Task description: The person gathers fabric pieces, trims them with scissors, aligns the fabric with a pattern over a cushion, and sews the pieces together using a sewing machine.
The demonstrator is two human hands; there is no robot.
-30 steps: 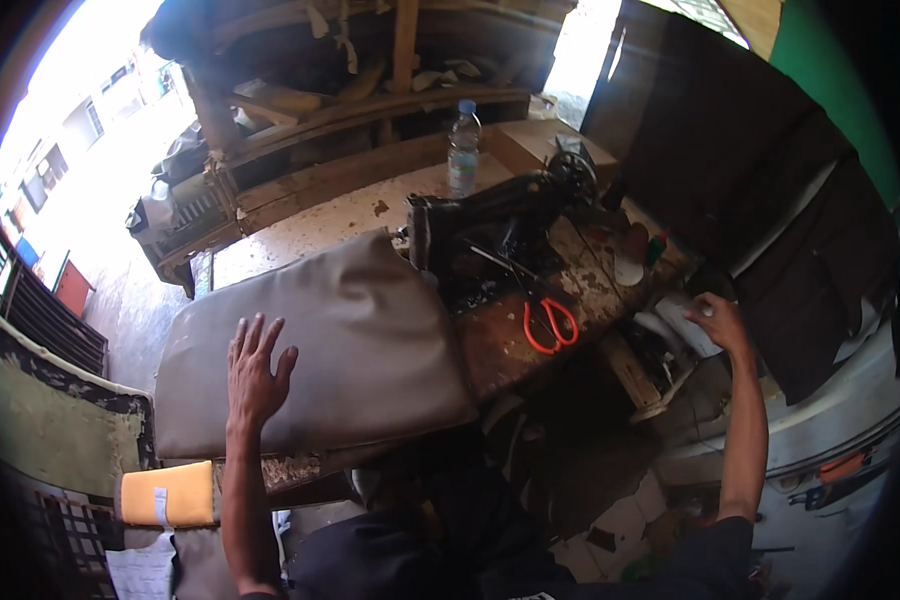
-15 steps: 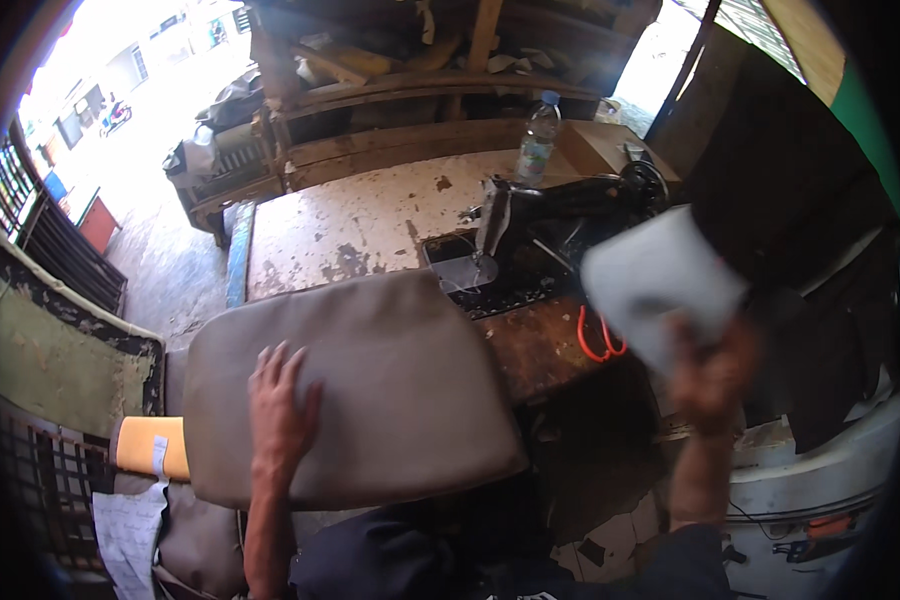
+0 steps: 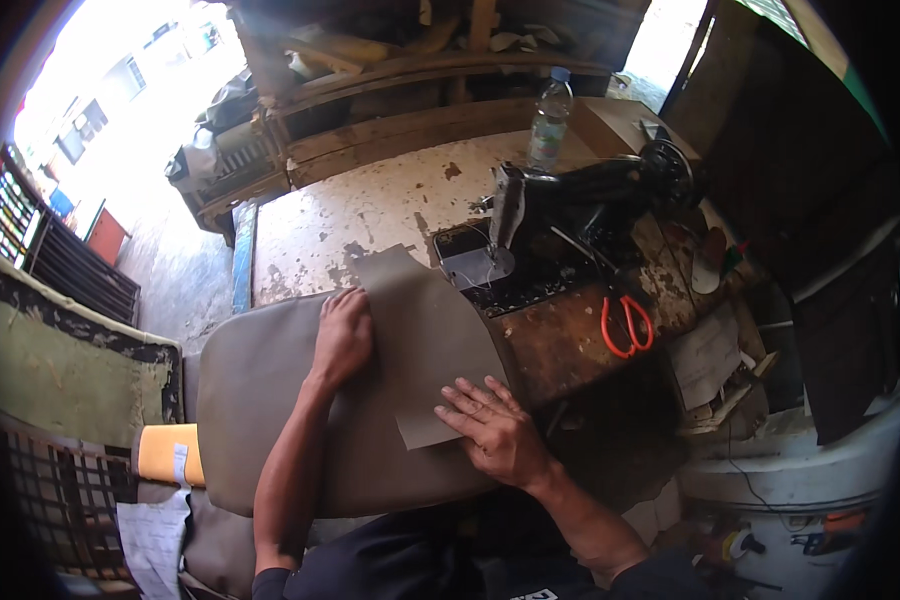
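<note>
A large cushion-shaped panel covered in brown leatherette [image 3: 260, 400] lies in front of me, against the sewing table's near edge. On its right half rests a flat piece of grey-brown leatherette [image 3: 420, 345], its far corner reaching over the table. My left hand [image 3: 343, 335] is closed at the left edge of this piece, fingers curled and their tips partly hidden. Fingers spread, my right hand [image 3: 500, 430] lies on the piece's lower right edge. Beyond it stands a black sewing machine [image 3: 580, 190].
Orange-handled scissors [image 3: 625, 325] lie on the table right of the piece. A plastic bottle [image 3: 550, 120] stands behind the machine. Handwritten paper [image 3: 155, 540] and a yellow-orange pad [image 3: 170, 453] are at lower left. A wooden rack [image 3: 390, 140] stands behind the table.
My right hand has come from the right, where it held a blurred pale sheet, onto the brown panel. The grey-brown piece now lies there. My left hand has moved right and curled.
</note>
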